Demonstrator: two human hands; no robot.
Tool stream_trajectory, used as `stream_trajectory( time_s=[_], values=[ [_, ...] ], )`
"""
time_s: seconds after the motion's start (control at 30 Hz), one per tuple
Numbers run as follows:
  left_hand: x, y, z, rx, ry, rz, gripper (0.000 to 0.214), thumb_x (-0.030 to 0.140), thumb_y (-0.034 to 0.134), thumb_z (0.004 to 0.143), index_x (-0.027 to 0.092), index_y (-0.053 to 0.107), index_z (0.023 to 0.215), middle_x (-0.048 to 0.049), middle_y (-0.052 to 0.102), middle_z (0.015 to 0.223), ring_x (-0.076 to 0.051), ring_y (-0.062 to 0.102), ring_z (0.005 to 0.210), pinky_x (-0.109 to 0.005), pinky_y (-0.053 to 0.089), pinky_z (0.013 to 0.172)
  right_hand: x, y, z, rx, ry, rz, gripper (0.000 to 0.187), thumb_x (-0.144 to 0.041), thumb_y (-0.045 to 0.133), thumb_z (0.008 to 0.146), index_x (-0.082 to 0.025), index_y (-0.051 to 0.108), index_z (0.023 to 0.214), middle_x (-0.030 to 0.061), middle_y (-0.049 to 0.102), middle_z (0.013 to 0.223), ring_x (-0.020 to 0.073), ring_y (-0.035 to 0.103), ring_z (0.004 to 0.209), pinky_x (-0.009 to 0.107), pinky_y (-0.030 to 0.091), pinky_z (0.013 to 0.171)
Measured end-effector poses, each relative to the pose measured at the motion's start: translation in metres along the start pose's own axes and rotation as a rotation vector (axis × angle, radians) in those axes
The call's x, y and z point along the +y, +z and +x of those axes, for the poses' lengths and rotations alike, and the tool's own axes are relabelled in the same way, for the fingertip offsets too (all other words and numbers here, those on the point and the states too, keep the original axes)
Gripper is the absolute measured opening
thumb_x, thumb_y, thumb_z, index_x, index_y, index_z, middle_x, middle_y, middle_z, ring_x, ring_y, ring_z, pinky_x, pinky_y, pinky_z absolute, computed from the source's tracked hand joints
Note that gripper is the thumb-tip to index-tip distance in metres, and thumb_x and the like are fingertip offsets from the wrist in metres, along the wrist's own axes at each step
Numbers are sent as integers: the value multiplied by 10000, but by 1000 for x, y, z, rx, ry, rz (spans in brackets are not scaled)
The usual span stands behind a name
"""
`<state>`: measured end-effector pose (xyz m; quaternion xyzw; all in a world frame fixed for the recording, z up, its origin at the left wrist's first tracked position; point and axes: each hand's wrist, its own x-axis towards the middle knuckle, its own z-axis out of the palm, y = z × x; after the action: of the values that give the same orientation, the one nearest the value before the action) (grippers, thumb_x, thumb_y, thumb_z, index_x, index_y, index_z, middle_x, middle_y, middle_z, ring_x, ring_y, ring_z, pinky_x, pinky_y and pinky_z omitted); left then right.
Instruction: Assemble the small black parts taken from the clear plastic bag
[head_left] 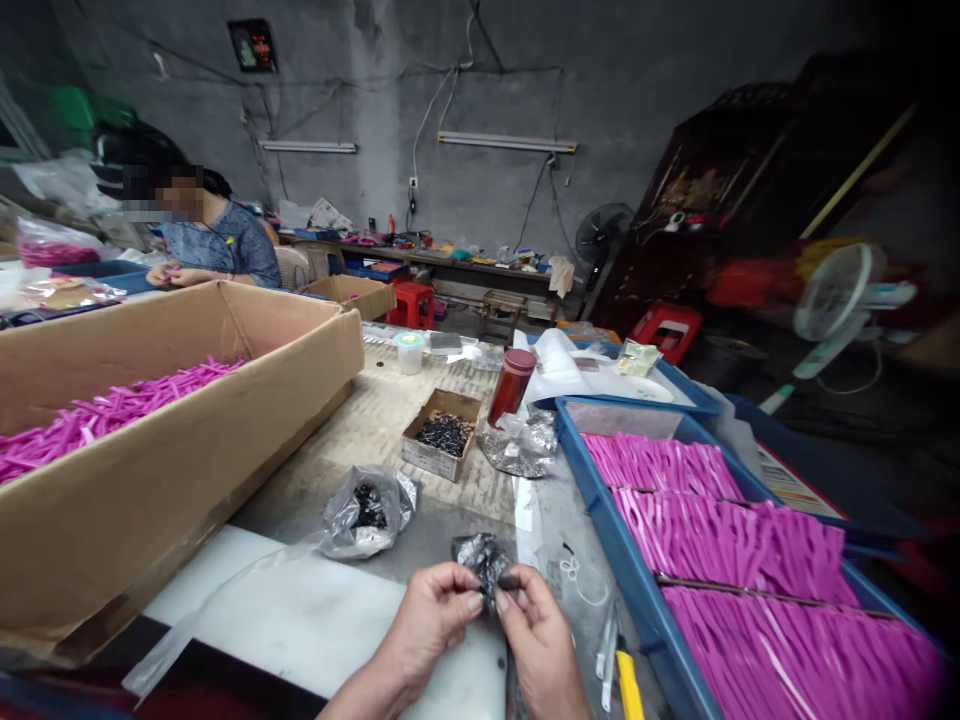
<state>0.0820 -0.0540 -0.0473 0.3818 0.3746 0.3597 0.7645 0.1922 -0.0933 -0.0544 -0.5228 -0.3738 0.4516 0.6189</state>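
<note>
Both my hands meet low in the middle of the view, pinching a small crumpled plastic bag of black parts (486, 560). My left hand (431, 620) grips the bag's left side with closed fingers. Closed on the bag's right side is my right hand (536, 640). A second clear bag with black pieces (367, 512) lies on the table just beyond my left hand. Right of my hands stands a blue tray (622, 560) filled with rows of pink strips (735, 545).
A long cardboard box (187, 460) with pink strips fills the left. A small open carton of black parts (442, 435), a red bottle (511, 385), a foil bag (521, 445) and a white cup (409, 352) sit mid-table. Another person (214, 245) works at the far left. A fan (840, 295) stands right.
</note>
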Motion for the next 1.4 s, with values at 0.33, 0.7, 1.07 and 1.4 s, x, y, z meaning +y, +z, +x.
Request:
stream_trajectory(
  time_s=[0.33, 0.7, 1.07, 1.4],
  values=[
    [-1, 2, -1, 35, 2, 22, 247, 279, 683, 493, 121, 532, 609, 77, 376, 392, -22, 247, 345, -157, 160, 354, 1, 0, 1, 16, 2, -19, 99, -208, 532, 669, -183, 503, 760, -2, 579, 655, 146, 537, 611, 225, 422, 554],
    [0, 1, 0, 18, 99, 159, 172, 269, 653, 529, 122, 568, 556, 49, 427, 468, -43, 297, 394, -172, 211, 393, 3, -1, 1, -5, -31, -117, 122, -227, 514, 683, -179, 505, 794, 10, 590, 659, 155, 554, 615, 228, 439, 548],
    [2, 1, 0, 27, 49, 91, 184, 265, 655, 529, 118, 555, 574, 65, 399, 420, -27, 278, 352, -164, 183, 361, 4, -2, 3, 2, -58, -206, 187, -277, 500, 705, -177, 511, 863, 23, 594, 698, 165, 556, 644, 235, 442, 584],
    [8, 1, 4, 25, -3, -72, 220, 257, 671, 521, 100, 536, 595, 55, 416, 435, -12, 271, 353, -149, 172, 337, 3, -6, 6, -18, 53, 4, 230, -337, 522, 686, -182, 483, 852, 15, 592, 652, 157, 544, 588, 246, 430, 549]
  ],
)
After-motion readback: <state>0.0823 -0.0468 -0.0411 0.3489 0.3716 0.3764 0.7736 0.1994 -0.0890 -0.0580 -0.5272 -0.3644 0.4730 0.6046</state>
